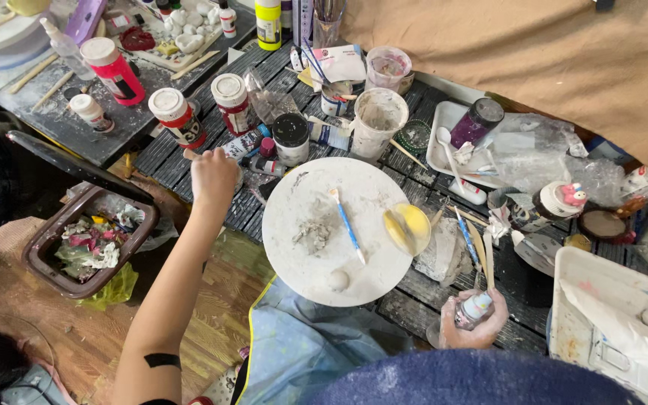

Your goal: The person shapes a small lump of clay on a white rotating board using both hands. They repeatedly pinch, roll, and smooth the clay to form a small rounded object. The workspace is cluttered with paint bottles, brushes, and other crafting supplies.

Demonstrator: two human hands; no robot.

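Cluttered table (189, 161): left hand (214, 174) closed, right hand (475, 321) gripping small bottle (474, 309).

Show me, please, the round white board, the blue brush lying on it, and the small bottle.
Board (305, 266): head view, bare lower-left surface.
Brush (347, 223): head view, mid-handle.
Bottle (475, 309): head view, body, in the right hand.

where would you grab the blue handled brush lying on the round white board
Grip the blue handled brush by the middle of its handle, pinching from above across its width. It lies flat on the round white board, bare on both sides, bristles pointing away, probably wet.
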